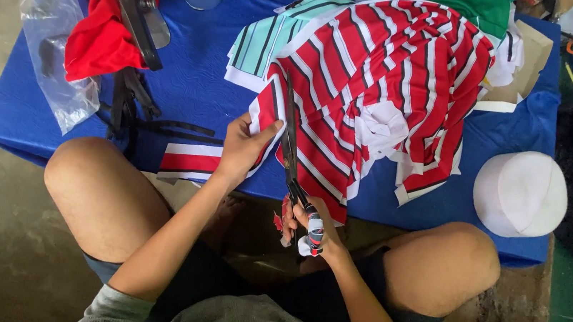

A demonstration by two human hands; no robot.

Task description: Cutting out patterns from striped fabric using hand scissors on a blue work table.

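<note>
A person's left hand point(244, 145) pinches red, white and black striped fabric point(374, 85) on a blue bench point(187, 85); the right hand point(311, 228) grips dark long-bladed scissors point(292, 156), apparently cutting its edge.

Fabric point(381, 85): red w/ white stripes and thin dark lines, several cut pcs stacked and rumpled, spread over right-centre of a blue table. Top layers folded over; white bunched bit near the middle. Lower-left edge overhangs the table's near side. Left edge pinched, thumb on top.

Scissors point(292, 156): long, dark blades, slightly open, tips pointing away from the person. Blades lie along the fabric's left edge, cloth between them. Handles wrapped in white/red tape, hang just off the table's near edge, fingers through the loops.
</note>
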